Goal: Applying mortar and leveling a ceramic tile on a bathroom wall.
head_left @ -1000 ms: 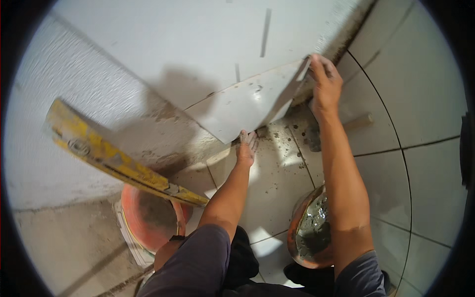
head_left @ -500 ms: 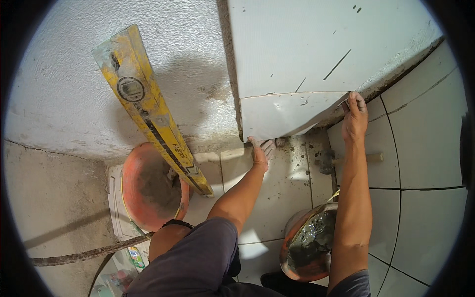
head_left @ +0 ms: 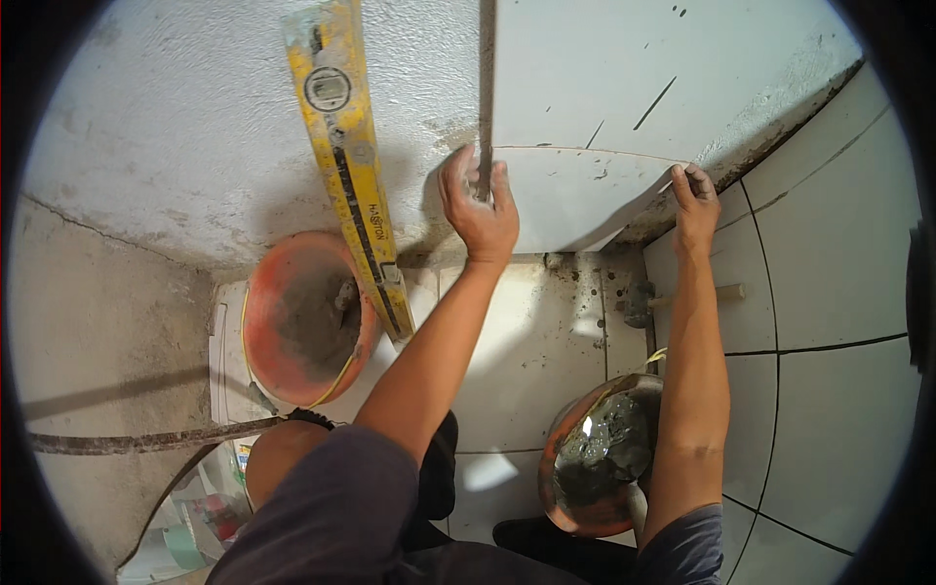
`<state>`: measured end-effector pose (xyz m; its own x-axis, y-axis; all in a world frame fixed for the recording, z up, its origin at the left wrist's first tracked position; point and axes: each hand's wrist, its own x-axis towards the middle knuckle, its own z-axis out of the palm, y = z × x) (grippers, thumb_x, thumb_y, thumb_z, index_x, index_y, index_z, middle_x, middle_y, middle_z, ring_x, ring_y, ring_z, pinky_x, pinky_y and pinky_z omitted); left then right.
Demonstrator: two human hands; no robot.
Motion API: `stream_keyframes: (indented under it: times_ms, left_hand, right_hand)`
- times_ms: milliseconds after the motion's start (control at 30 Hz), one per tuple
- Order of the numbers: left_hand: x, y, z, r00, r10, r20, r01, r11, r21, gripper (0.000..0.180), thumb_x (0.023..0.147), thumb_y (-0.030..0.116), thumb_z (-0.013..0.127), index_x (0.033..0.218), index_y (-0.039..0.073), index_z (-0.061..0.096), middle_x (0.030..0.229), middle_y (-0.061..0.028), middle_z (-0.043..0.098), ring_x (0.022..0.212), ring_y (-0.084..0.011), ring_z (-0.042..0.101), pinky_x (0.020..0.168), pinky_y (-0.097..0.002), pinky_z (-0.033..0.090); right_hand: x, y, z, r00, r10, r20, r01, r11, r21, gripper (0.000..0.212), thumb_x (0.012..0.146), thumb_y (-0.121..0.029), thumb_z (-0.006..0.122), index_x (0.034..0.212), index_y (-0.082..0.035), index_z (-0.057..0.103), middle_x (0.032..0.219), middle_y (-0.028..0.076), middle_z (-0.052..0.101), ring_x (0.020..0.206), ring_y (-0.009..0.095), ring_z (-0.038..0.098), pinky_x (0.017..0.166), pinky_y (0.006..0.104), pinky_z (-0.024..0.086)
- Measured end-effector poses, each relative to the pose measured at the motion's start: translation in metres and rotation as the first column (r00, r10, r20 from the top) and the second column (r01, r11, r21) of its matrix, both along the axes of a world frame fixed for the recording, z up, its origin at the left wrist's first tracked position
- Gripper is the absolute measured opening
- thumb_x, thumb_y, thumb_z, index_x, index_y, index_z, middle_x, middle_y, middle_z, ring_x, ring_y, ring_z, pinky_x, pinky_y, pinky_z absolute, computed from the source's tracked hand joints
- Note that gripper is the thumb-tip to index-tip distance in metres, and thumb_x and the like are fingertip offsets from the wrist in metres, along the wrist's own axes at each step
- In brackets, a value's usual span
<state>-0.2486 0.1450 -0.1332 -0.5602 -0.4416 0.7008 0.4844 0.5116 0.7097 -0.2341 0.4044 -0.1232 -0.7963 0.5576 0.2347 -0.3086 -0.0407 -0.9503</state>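
Observation:
A white wall tile [head_left: 575, 200] stands at the foot of the wall, below a larger white tile [head_left: 663, 68]. My left hand [head_left: 478, 207] grips the small tile's upper left corner, fingers curled over its left edge. My right hand [head_left: 694, 200] presses on the tile's right edge, next to the dirty corner joint. Both forearms reach up from the lower edge. A yellow spirit level [head_left: 346, 166] leans on the rough plastered wall [head_left: 175, 127] just left of my left hand.
An orange bucket [head_left: 263, 341] smeared with mortar sits below the level. A second orange bucket [head_left: 561, 463] of wet grey mortar stands between my arms on the white floor tiles [head_left: 526, 361]. A mallet [head_left: 648, 297] lies near the wall. Tiled wall [head_left: 829, 292] on the right.
The view has swung so the wall corner is upright. My left hand rose from the tile's bottom edge to its upper left corner. My right hand stays on the right edge.

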Motion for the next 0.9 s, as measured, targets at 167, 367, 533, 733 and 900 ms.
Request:
stream_keyframes:
  times_ms: [167, 367, 533, 733, 900]
  left_hand:
    - [-0.011, -0.021, 0.017, 0.984, -0.165, -0.064, 0.16, 0.984, -0.079, 0.026, 0.077, 0.016, 0.069, 0.097, 0.001, 0.063, 0.082, -0.0086, 0.063, 0.069, -0.0162, 0.059, 0.06, -0.0259, 0.046]
    - [-0.013, -0.023, 0.01, 0.969, -0.247, -0.023, 0.247, 0.969, -0.013, 0.021, 0.074, 0.014, 0.071, 0.087, 0.0, 0.063, 0.084, -0.012, 0.064, 0.077, -0.0201, 0.061, 0.07, -0.0296, 0.048]
    - [-0.018, -0.026, 0.007, 0.964, -0.262, 0.035, 0.264, 0.964, -0.039, 0.02, 0.076, 0.013, 0.07, 0.083, -0.002, 0.06, 0.085, -0.0118, 0.065, 0.078, -0.0152, 0.06, 0.072, -0.0272, 0.047]
    - [-0.022, -0.022, 0.007, 0.961, -0.273, -0.03, 0.273, 0.962, -0.012, 0.015, 0.075, 0.012, 0.068, 0.084, 0.001, 0.062, 0.08, -0.0123, 0.062, 0.075, -0.0284, 0.058, 0.07, -0.0352, 0.045]
    - [-0.013, -0.016, 0.013, 0.964, -0.263, 0.019, 0.263, 0.964, 0.028, 0.015, 0.076, 0.012, 0.068, 0.084, 0.001, 0.061, 0.079, -0.0105, 0.061, 0.07, -0.0212, 0.057, 0.062, -0.0298, 0.044]
  right_hand:
    - [0.005, 0.0, 0.004, 0.998, -0.048, 0.039, 0.045, 0.996, 0.073, 0.029, 0.077, -0.019, 0.072, 0.095, 0.001, 0.061, 0.088, 0.003, 0.059, 0.08, 0.009, 0.051, 0.073, 0.0216, 0.04]
    - [0.003, 0.001, 0.003, 0.999, -0.011, 0.044, 0.009, 0.998, 0.063, 0.028, 0.076, -0.02, 0.073, 0.093, 0.0, 0.062, 0.085, 0.002, 0.059, 0.079, 0.01, 0.05, 0.072, 0.023, 0.04]
    - [0.003, 0.003, 0.006, 0.996, -0.009, 0.086, 0.002, 0.997, 0.081, 0.028, 0.077, -0.019, 0.072, 0.094, 0.0, 0.06, 0.087, 0.001, 0.058, 0.081, 0.008, 0.05, 0.074, 0.0208, 0.039]
    - [-0.001, 0.007, 0.004, 0.998, -0.015, 0.054, 0.01, 0.994, 0.107, 0.029, 0.075, -0.021, 0.073, 0.092, 0.001, 0.063, 0.084, 0.003, 0.06, 0.08, 0.01, 0.052, 0.074, 0.0227, 0.04]
    - [0.005, 0.004, 0.012, 0.992, -0.074, 0.099, 0.058, 0.986, 0.153, 0.03, 0.075, -0.021, 0.073, 0.093, 0.001, 0.062, 0.083, 0.002, 0.06, 0.076, 0.009, 0.052, 0.07, 0.0214, 0.041]
